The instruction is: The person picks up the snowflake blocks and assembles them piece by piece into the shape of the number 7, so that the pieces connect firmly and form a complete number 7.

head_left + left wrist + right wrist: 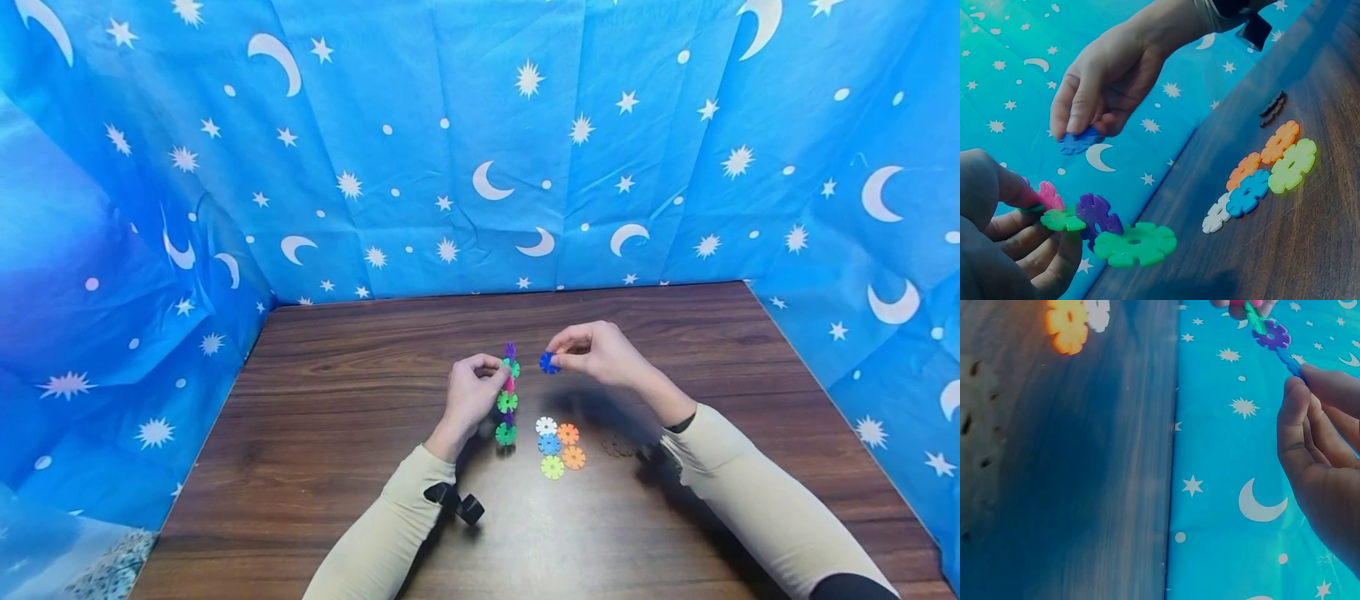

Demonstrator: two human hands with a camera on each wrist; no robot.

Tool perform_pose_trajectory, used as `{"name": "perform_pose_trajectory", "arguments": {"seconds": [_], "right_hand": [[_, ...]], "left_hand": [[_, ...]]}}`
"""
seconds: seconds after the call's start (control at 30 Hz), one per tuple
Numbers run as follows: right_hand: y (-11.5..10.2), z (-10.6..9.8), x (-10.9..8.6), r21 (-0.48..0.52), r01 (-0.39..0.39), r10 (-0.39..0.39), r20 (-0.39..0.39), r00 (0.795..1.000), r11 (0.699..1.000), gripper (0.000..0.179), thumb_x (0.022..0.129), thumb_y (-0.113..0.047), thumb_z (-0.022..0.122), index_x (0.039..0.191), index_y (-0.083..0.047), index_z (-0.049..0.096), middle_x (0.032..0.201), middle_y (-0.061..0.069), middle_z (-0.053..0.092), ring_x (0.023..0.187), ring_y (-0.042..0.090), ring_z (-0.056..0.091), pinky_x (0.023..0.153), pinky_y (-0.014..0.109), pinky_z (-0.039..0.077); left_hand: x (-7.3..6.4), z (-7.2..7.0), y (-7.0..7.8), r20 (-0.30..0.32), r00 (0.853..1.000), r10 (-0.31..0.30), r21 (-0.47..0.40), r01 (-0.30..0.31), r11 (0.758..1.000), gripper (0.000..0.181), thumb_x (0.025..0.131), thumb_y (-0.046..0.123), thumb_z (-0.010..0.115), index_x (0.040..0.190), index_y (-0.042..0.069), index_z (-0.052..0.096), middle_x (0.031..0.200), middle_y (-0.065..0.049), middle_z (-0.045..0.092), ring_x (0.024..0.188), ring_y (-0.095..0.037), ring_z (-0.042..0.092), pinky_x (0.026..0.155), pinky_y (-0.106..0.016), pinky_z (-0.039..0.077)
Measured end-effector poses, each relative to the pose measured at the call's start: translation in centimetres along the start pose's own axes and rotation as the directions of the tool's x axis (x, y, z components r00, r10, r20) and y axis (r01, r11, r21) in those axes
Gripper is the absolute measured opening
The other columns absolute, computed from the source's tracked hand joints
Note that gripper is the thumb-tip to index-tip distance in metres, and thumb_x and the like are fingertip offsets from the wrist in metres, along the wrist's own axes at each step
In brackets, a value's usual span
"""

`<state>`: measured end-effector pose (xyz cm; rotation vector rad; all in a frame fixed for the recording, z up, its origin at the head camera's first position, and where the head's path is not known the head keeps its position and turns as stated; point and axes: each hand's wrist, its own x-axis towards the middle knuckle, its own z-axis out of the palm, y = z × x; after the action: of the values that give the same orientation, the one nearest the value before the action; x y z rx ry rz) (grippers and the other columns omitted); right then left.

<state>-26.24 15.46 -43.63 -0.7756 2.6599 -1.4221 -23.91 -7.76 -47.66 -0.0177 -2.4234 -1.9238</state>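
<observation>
A chain of notched plastic discs (507,402), green, purple and pink linked at their slots, is pinched near its far end by my left hand (472,390). In the left wrist view, a large green disc (1135,244) forms the near end, joined to a purple disc (1099,215). My right hand (603,358) pinches a dark blue notched disc (550,362) between thumb and fingers, just right of the chain's far end. In the head view a gap separates the blue disc from the purple end disc (511,350).
Loose discs lie on the wooden table (337,467): white (546,426), blue (549,444), yellow-green (552,467) and two orange (573,457). Dark brown discs (619,447) lie to their right, near my right forearm. A blue star-and-moon cloth (420,208) surrounds the table's back and sides.
</observation>
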Motion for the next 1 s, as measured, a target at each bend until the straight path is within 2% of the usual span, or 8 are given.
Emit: {"name": "perform_pose_trajectory", "arguments": {"seconds": [0.27,0.5,0.7,0.77,0.87,1.0], "right_hand": [[-0.2,0.0,1.5,0.037,0.016,-0.014,-0.05,0.999,0.999,0.011,0.087,-0.015,0.074,0.096,-0.009,0.074,0.083,0.005,0.074,0.075,0.025,0.071,0.061,0.024,0.055],[-0.3,0.2,2.7,0.064,0.01,-0.005,-0.079,0.997,0.998,0.012,0.088,-0.015,0.073,0.098,-0.008,0.076,0.086,0.007,0.074,0.073,0.018,0.069,0.06,0.023,0.054],[-0.8,0.5,3.4,0.09,-0.019,0.027,-0.089,0.996,0.996,0.015,0.09,-0.01,0.069,0.101,-0.002,0.074,0.089,0.015,0.073,0.076,0.031,0.067,0.06,0.026,0.054],[-1.6,0.4,3.4,0.094,-0.02,0.028,-0.09,0.996,0.995,0.015,0.09,-0.007,0.069,0.101,0.001,0.073,0.088,0.017,0.073,0.075,0.032,0.067,0.06,0.026,0.054],[-3.0,0.2,3.3,0.102,-0.022,0.031,-0.088,0.996,0.995,0.014,0.09,-0.005,0.068,0.101,0.003,0.073,0.088,0.019,0.073,0.073,0.028,0.067,0.061,0.028,0.055],[-3.9,0.2,3.2,0.125,-0.006,0.017,-0.086,0.996,0.992,0.014,0.09,-0.004,0.067,0.101,0.005,0.072,0.089,0.019,0.072,0.07,0.015,0.066,0.064,0.035,0.058]], "left_hand": [[0.1,-0.1,0.0,0.015,1.0,0.009,-0.022,-0.008,1.0,0.008,0.085,0.011,0.071,0.084,0.003,0.071,0.076,-0.002,0.067,0.067,-0.008,0.062,0.063,-0.021,0.053],[0.0,-0.1,0.1,0.024,1.0,0.019,-0.005,-0.019,1.0,0.008,0.085,0.011,0.071,0.084,0.004,0.071,0.079,-0.003,0.067,0.07,-0.009,0.062,0.065,-0.022,0.053],[-0.1,0.0,0.1,0.032,0.999,0.035,-0.008,-0.034,0.999,0.009,0.085,0.011,0.07,0.084,0.002,0.071,0.077,-0.002,0.066,0.069,-0.008,0.062,0.065,-0.021,0.053],[-0.1,0.0,0.1,0.038,0.998,0.04,-0.017,-0.04,0.999,0.009,0.085,0.011,0.07,0.084,0.001,0.07,0.077,-0.002,0.066,0.069,-0.008,0.062,0.065,-0.02,0.054],[0.0,0.0,0.0,0.045,0.998,0.044,-0.021,-0.043,0.999,0.01,0.085,0.011,0.07,0.084,0.001,0.07,0.077,-0.002,0.065,0.069,-0.008,0.062,0.066,-0.021,0.054],[0.0,0.0,0.0,0.049,0.998,0.042,-0.015,-0.041,0.999,0.01,0.085,0.011,0.07,0.084,0.002,0.071,0.077,-0.002,0.066,0.069,-0.008,0.063,0.066,-0.021,0.055]]}}
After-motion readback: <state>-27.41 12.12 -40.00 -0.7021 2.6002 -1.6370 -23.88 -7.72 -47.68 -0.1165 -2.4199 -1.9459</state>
